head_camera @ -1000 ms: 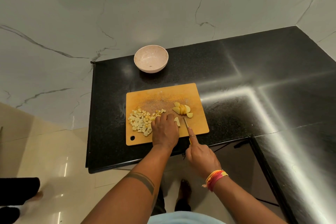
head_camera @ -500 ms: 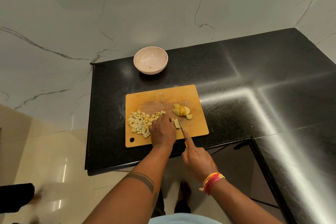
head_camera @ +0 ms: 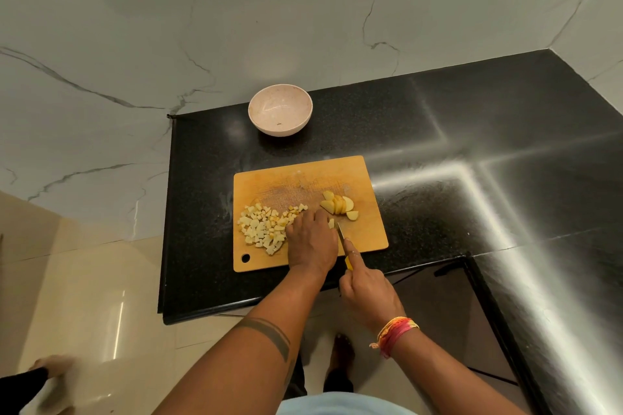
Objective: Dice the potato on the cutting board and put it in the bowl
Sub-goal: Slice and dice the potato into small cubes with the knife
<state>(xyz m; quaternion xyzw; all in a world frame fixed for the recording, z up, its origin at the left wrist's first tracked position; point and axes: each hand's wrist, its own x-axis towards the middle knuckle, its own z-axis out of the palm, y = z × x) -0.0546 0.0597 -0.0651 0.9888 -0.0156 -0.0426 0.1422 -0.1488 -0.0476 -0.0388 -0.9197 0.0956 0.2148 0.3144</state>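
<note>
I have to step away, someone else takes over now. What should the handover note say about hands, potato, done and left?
Left hand: fingers bent down on a potato piece on the board, holding it for the cut.
Right hand: grips the knife, forefinger along its back, blade beside the left fingers.
Dice: heap on the board's left half.
Slices: uncut, on the board's right half.
Bowl: behind the board on the counter, no potato in it.
Done: a good part diced.
Left: dice the held piece and the slices, then move all to the bowl.
</note>
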